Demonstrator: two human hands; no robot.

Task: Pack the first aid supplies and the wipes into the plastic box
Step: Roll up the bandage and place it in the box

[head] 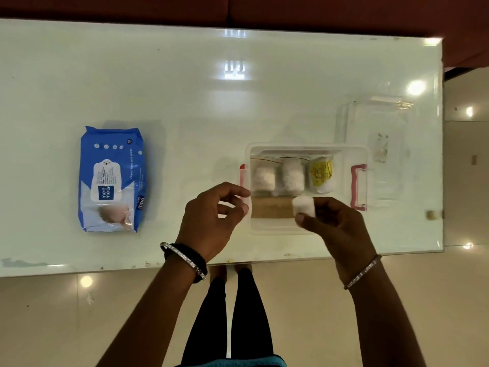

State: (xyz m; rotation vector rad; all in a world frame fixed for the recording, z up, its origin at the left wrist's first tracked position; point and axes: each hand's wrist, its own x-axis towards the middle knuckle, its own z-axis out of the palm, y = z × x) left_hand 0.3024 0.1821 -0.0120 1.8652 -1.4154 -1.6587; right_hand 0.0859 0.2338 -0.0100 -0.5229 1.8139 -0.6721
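Note:
A clear plastic box (307,148) with pink latches stands open on the white glass table. Inside lie two white gauze rolls (277,177), a pack with a yellow label (321,174) and a tan bandage strip (272,207). My right hand (333,221) pinches a small white roll (304,205) over the box's near right part. My left hand (214,215) hovers at the box's left edge, fingers curled, holding nothing that I can see. A blue pack of wet wipes (112,178) lies flat on the table far to the left.
The box's clear lid (375,123) lies on the table behind and right of the box. The table's near edge (158,263) runs just below my wrists, its right edge beside the lid. A dark red sofa lines the far side.

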